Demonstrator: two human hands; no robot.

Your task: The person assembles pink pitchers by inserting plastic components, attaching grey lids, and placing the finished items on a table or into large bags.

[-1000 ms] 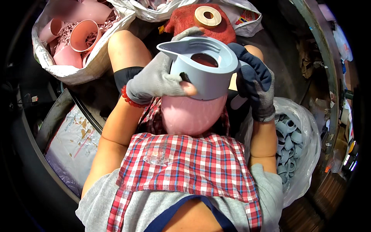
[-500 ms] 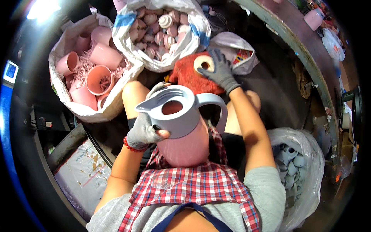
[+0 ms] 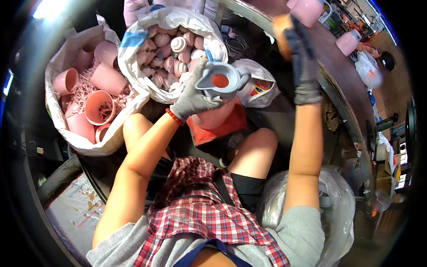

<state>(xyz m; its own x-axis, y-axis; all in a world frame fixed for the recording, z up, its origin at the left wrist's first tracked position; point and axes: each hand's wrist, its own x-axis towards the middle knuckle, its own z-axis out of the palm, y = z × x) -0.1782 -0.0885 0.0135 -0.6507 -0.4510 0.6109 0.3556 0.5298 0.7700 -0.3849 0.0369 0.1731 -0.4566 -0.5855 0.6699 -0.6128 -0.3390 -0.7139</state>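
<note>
My left hand (image 3: 195,95), in a grey glove with fingertips bare, grips the pale blue-grey collar and spout of a pink jug (image 3: 212,116). The jug stands upright on a red cloth-covered block (image 3: 235,127) between my knees. Its round mouth is uncovered, and the handle points right. My right hand (image 3: 304,55), in a darker glove, is raised at the far right, apart from the jug. Motion smears it, but its fingers are around a thick tan roll-like ring (image 3: 282,35).
White sacks of pink cups (image 3: 106,79) and pink-and-white lids (image 3: 179,44) stand left and ahead. A small white bag (image 3: 262,91) lies beyond the block. At right are a clear plastic bag (image 3: 338,200) and a curved bench (image 3: 329,58) bearing pink jugs (image 3: 348,42).
The jug has gone from my lap onto the red block, my left hand still on it. My right hand has lifted the tan ring off the block, up and to the right.
</note>
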